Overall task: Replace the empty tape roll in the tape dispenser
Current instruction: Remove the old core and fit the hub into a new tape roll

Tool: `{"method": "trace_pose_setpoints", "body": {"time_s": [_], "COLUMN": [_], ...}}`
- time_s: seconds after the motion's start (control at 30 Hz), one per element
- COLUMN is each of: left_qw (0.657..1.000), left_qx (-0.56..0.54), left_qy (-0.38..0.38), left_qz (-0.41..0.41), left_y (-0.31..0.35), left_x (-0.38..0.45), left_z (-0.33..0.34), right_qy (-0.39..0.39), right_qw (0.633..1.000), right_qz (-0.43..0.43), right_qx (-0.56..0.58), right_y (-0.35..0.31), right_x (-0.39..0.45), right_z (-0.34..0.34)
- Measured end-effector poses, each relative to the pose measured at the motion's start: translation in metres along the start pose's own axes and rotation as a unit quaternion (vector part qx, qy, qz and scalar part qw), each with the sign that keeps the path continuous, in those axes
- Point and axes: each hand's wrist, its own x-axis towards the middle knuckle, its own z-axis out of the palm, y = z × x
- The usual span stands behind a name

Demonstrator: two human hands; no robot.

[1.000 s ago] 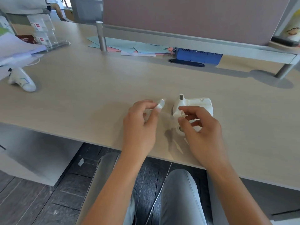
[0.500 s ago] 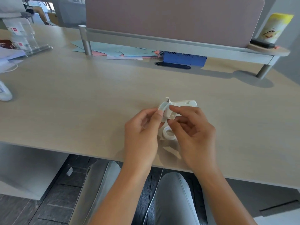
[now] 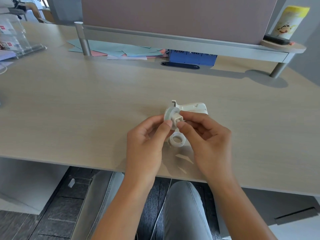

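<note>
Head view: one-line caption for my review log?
Both hands, left and right, hold a white spool above a tape ring on the desk.

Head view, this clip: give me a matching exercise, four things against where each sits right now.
Things:
1. tape dispenser
2. spool
3. white ring
4. yellow canister

Places:
A. flat on the desk below the hands
B. on the raised shelf, far right
C. pinched between both hands
D. on the desk just beyond the hands

Pairs: 1-D, 2-C, 3-A, 4-B
</note>
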Motion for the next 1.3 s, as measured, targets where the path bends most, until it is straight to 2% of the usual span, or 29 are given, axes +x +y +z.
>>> {"method": "trace_pose_setpoints", "body": {"time_s": [0.4, 0.7, 1.13, 1.3], "left_qw": [0.999, 0.999, 0.998, 0.997], "left_qx": [0.012, 0.021, 0.027, 0.041], "left_qy": [-0.034, -0.025, -0.05, -0.053], "left_qz": [0.032, 0.032, 0.032, 0.038], "left_y": [-0.001, -0.005, -0.01, -0.011], "left_x": [0.001, 0.001, 0.002, 0.003], "left_z": [-0.008, -0.012, -0.014, -0.014], "right_qy": [-0.036, -0.046, -0.13, -0.099], "right_qw": [0.998, 0.996, 0.977, 0.99], "right_qz": [-0.012, 0.003, -0.022, 0.021], "right_qx": [-0.048, -0.08, -0.169, -0.101], "right_y": [0.0, -0.005, -0.013, -0.014], "right_x": [0.004, 0.009, 0.022, 0.017], "right_z": [0.002, 0.0, -0.005, -0.002]}}
